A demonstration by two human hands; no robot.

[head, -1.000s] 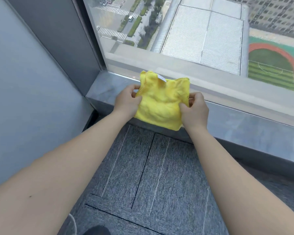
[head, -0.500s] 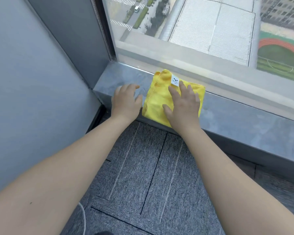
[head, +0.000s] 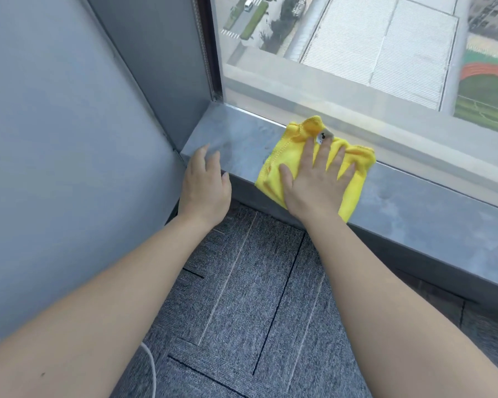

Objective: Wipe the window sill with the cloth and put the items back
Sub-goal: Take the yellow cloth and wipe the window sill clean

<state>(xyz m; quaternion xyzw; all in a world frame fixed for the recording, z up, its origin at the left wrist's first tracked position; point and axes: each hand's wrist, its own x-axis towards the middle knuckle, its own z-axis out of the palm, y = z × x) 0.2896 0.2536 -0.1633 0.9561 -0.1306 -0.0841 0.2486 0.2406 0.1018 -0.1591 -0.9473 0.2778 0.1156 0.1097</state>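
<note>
A yellow cloth [head: 273,173] lies bunched on the grey stone window sill [head: 414,208], near its left end, with a small white label at its far edge. My right hand [head: 316,182] presses flat on the cloth, fingers spread toward the glass. My left hand [head: 204,185] rests at the sill's front edge, to the left of the cloth, fingers apart and holding nothing. No other items are on the visible sill.
A grey wall panel [head: 69,139] closes the sill's left end. The window glass [head: 357,53] rises right behind the sill. Grey carpet tiles [head: 256,297] cover the floor below, with a white cable [head: 151,366] at the lower left.
The cloth went from held up in both hands to lying flat on the sill. My right hand has slid it to the right; my left hand let go and rests on the sill's edge.
</note>
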